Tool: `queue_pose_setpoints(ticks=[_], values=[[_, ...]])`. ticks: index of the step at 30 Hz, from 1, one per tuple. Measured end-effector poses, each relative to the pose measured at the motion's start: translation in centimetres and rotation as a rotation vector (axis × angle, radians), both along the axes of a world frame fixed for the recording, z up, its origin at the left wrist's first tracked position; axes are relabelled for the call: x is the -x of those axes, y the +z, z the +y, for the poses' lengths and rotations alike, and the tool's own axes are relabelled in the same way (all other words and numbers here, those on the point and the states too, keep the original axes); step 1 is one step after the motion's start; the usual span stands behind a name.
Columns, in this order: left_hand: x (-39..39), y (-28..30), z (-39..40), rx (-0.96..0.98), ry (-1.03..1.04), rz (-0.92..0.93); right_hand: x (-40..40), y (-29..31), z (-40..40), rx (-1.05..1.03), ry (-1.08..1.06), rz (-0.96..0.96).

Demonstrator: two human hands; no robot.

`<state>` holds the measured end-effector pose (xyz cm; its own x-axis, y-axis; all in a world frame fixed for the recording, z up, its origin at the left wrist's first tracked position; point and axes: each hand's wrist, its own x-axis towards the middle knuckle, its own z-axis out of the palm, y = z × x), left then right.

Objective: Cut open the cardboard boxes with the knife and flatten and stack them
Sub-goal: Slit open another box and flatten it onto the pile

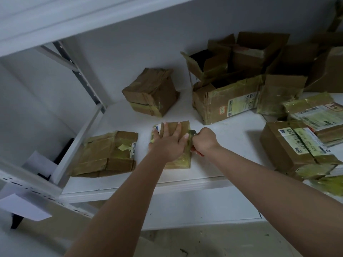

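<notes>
**Small box pinned on the shelf, knife held at its right edge**

A small taped cardboard box (172, 143) lies on the white shelf (222, 149), near the front edge and about midway along it. It is pressed down by the left hand (169, 143), whose fingers (178, 129) are spread out straight and flat across the top of the box. The right hand (203, 140) is clenched around a knife (194, 134), of which only a small part is seen; it is held against the right edge of the box, just beside the left thumb. Whether the blade is in the cardboard cannot be told.

To the left of the box, apart from it, a flattened box (105, 154) with yellowish tape is laid flat on the shelf. Behind it, further back, a closed taped box (151, 91) is set at an angle. To the right, an opened box with a shipping label (224, 102) is seen with its flaps up, and more opened boxes (246, 52) are piled behind it. At the right end of the shelf, a sealed box with a barcode label (293, 147) is placed near the front.
</notes>
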<state>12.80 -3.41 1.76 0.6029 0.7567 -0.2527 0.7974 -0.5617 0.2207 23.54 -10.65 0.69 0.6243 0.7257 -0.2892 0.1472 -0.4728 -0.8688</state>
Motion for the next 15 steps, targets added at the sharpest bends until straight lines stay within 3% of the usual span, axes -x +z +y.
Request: queue_pose_setpoints(ticks=[15], values=[[-0.3, -0.9, -0.1, -0.06, 0.02, -0.02, -1.2, -0.6, 0.1, 0.006, 0.007, -0.015]])
